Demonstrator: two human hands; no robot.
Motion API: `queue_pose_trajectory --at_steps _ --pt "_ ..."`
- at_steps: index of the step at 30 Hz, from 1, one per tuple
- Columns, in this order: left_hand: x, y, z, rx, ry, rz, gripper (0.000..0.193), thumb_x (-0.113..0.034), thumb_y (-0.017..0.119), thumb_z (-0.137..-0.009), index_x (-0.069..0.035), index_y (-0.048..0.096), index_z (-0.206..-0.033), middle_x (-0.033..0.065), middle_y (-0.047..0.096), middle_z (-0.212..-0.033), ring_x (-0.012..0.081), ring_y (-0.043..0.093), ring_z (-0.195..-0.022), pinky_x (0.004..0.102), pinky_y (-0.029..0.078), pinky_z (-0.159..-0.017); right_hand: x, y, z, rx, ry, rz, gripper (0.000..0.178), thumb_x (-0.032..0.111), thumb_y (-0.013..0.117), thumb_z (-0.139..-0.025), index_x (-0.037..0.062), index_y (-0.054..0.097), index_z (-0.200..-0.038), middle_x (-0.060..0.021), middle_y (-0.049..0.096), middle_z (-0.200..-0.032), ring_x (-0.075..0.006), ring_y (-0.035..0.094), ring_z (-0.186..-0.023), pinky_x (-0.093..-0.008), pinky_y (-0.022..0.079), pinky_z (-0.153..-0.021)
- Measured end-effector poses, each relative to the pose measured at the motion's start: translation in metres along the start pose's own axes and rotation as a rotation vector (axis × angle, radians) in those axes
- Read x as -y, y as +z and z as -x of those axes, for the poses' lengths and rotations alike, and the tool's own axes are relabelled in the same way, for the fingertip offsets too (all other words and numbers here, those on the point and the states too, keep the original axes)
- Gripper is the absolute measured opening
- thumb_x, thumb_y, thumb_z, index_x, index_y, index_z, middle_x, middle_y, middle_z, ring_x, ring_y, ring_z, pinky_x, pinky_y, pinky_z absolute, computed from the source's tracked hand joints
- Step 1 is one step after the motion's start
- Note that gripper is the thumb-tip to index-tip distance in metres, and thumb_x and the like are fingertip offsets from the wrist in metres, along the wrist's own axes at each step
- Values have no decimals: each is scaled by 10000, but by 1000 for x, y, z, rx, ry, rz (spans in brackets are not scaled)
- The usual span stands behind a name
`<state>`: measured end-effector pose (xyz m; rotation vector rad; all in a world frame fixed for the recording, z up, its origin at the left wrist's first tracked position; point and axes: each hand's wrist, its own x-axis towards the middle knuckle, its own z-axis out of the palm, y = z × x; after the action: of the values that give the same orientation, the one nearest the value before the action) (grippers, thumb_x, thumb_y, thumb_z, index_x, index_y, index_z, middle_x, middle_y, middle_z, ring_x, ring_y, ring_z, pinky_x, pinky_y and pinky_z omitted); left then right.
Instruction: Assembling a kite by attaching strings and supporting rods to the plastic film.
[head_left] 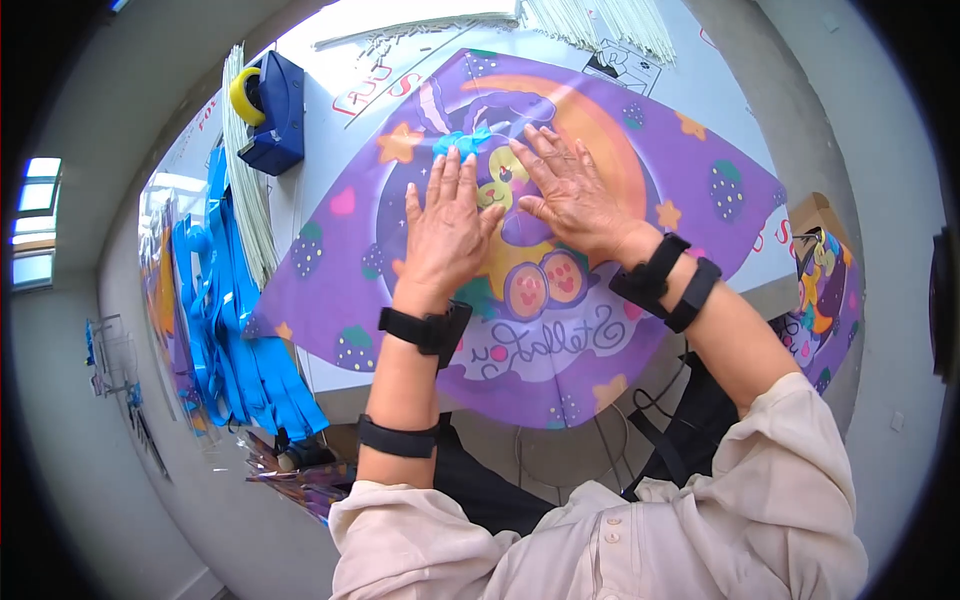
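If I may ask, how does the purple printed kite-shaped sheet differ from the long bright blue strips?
The purple printed kite-shaped sheet carries a colourful picture; the long bright blue strips look plain. The sheet is broad and spread out; the strips are narrow and bunched. The left hand and right hand are over the sheet, not the strips. Both things overhang the white table top.

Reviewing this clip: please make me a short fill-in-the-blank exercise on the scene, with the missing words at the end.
1. The left hand and the right hand lie spread on a printed sheet whose main background colour is ____.
2. The roll in the blue dispenser is ____.
3. Each forearm wears ____ black straps.
4. In this view, the bright blue strips are on the ____ side of the sheet.

Missing words: purple; yellow; two; left.
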<state>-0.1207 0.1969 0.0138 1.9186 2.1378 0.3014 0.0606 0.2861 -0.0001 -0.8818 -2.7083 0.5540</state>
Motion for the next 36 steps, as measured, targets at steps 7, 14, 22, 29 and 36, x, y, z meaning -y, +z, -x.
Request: queue_pose_trajectory --at_steps 7,14,22,29,36 --pt "21 -1 29 -54 -77 -154 730 -567 403 -875 -172 180 -1448 74 170 -1506 245 111 -1397 512 64 -1094 -19 -12 26 70 15 264 699 556 365 -888 175 185 -1446 -59 164 -1506 -231 55 -1404 -518 -17 -1100" --pt "-46 6 86 30 -42 -3 702 -391 476 -894 -93 157 -1444 107 151 -1505 266 130 -1394 550 75 -1080 18 2 90 -124 111 63 646 424 457 -901 103 241 -1418 -129 179 -1488 -289 122 -1388 -558 76 -1079" --pt "-73 43 148 -106 -101 -39 812 -519 521 -824 -118 182 -1443 76 164 -1507 247 118 -1397 538 62 -1087 63 16 138 -17 78 213 603 456 397 -911 189 245 -1429 -16 206 -1494 -208 139 -1389 -508 53 -1101" --pt "-51 35 178 -109 -213 -80 1002 -640 575 -729 -81 149 -1443 113 124 -1509 271 93 -1398 539 59 -1085 74 19 149 -100 208 249 674 486 406 -903 117 209 -1431 -74 186 -1493 -239 116 -1391 -522 58 -1099" --pt "-43 24 175 -27 -225 -2 1227 -674 710 -533 -70 146 -1440 140 118 -1505 286 66 -1400 536 44 -1084 84 -5 174 187 -85 314 954 571 621 -708 103 200 -1425 -78 196 -1488 -249 172 -1378 -504 98 -1105"
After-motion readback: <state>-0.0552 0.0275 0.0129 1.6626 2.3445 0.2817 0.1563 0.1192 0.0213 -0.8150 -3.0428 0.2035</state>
